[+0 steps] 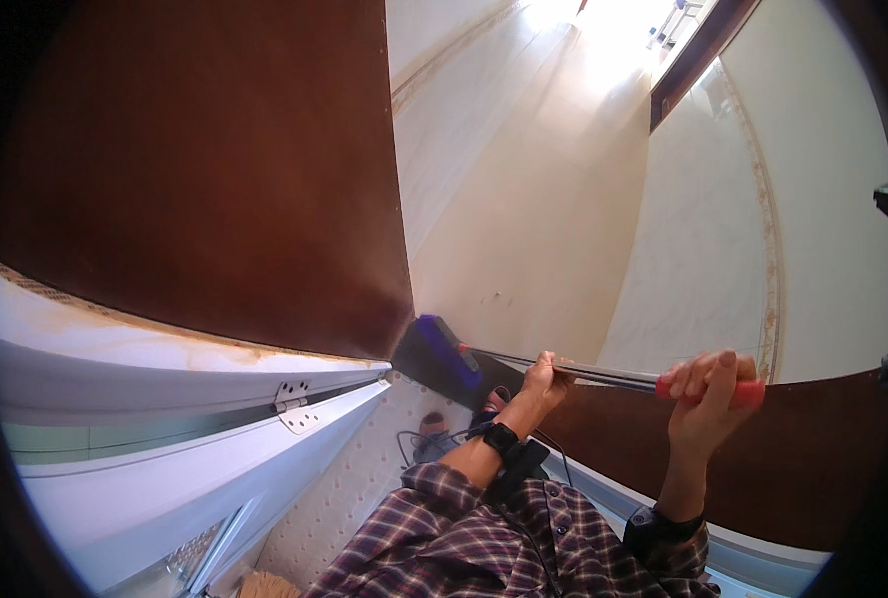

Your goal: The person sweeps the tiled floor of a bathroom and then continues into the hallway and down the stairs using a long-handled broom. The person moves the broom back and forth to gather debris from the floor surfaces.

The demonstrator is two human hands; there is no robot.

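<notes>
My left hand (545, 380) is closed around the middle of a long thin pole (601, 371). My right hand (713, 392) grips the red handle (749, 394) at the pole's upper end. The pole slants down to the left to a purple broom head (447, 351), which rests over the dark floor strip (421, 366) of the doorway, near the bottom corner of a brown panel. My feet in sandals (496, 400) stand just behind the broom head. A dark watch (500, 439) is on my left wrist.
A large brown wooden panel (227, 172) stands to the left, beside a white door (212, 478) with a metal hinge (292, 406). Beyond the threshold a beige floor (533, 224) runs between pale tiled walls (698, 224) towards a bright opening. Straw bristles (268, 585) show at the bottom.
</notes>
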